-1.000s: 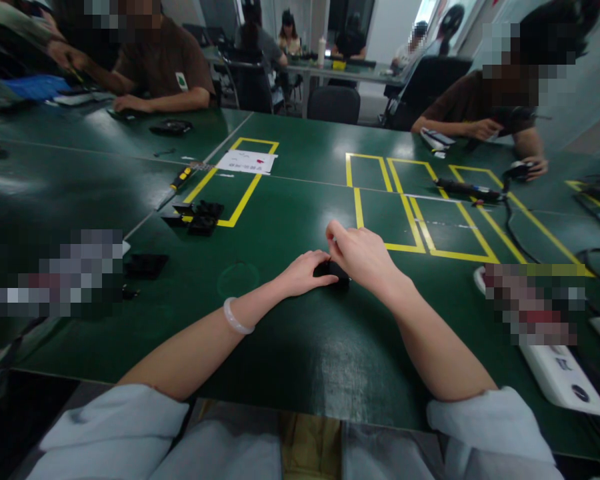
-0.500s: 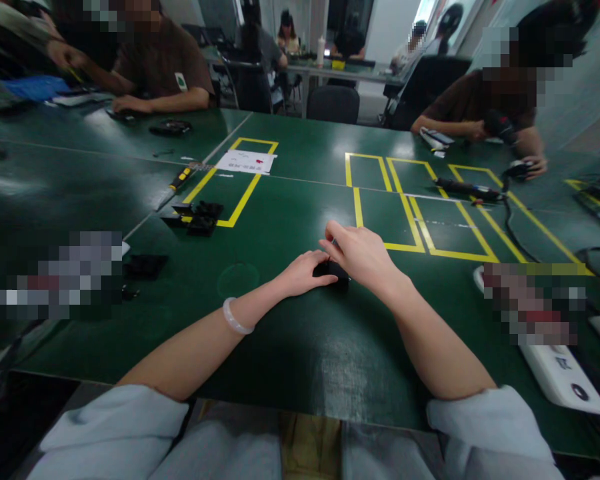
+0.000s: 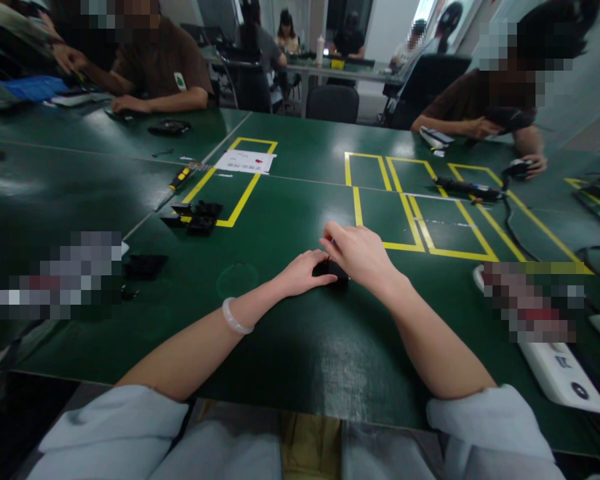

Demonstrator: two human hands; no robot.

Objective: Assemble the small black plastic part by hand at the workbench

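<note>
A small black box-like part (image 3: 339, 272) lies on the green table between my hands, mostly covered by them. My left hand (image 3: 307, 272), with a pale bracelet on its wrist, grips the part from the left, thumb along the near side and fingers behind. Over the part's far right side curls my right hand (image 3: 357, 250), its fingers bent and pinched together. What those fingertips hold, if anything, is hidden. Farther left rest several black parts (image 3: 200, 217) and a flat black piece (image 3: 146, 265).
A yellow-and-black screwdriver (image 3: 179, 181) and a paper sheet (image 3: 245, 161) lie ahead on the left. A dark pen-shaped tool (image 3: 467, 189) with a cable lies across yellow tape outlines. White power strips (image 3: 563, 377) flank my arms. Other people sit across the table (image 3: 300, 360).
My hands and the black part stay almost still. Across the table at the right, a co-worker has shifted the dark object in their hand slightly.
</note>
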